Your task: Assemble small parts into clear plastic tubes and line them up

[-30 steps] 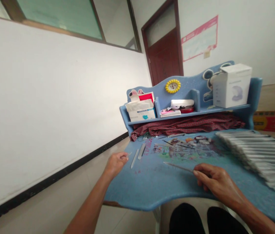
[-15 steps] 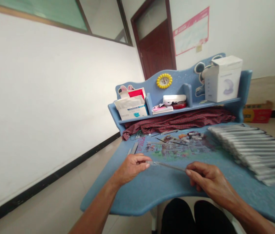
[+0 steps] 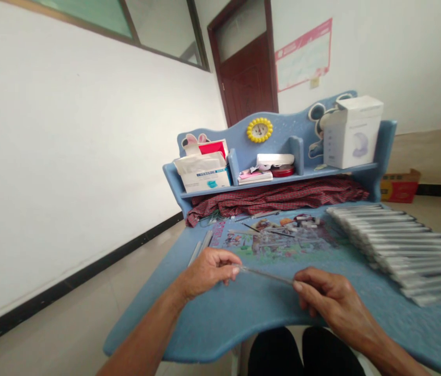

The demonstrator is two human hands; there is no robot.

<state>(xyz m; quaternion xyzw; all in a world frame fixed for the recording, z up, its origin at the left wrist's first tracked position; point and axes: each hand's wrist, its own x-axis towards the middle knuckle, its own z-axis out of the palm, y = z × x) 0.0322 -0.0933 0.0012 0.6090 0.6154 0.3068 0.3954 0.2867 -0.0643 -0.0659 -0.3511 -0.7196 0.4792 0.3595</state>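
Observation:
A thin grey rod [image 3: 267, 274] is held level just above the blue desk [image 3: 243, 308], one end in each hand. My left hand [image 3: 208, 270] pinches its left end with thumb and fingertips. My right hand [image 3: 328, 297] pinches the right end, fingers curled. A few short pale sticks [image 3: 201, 243] lie on the desk just behind my left hand. A printed cartoon picture [image 3: 278, 237] covers the desk middle beyond the rod.
A fanned row of silver-grey tubes [image 3: 400, 243] lies at the right. The desk's shelf holds a white box [image 3: 355, 133], a paper-filled carton [image 3: 204, 172], a yellow clock [image 3: 259, 129] and red checked cloth [image 3: 278, 198] below. A white wall stands left; my dark-clad knees [image 3: 302, 355] are under the desk edge.
My left hand came from the sticks at the desk's left over to the rod and took its free end. My right hand kept its hold throughout. The view shifted slightly.

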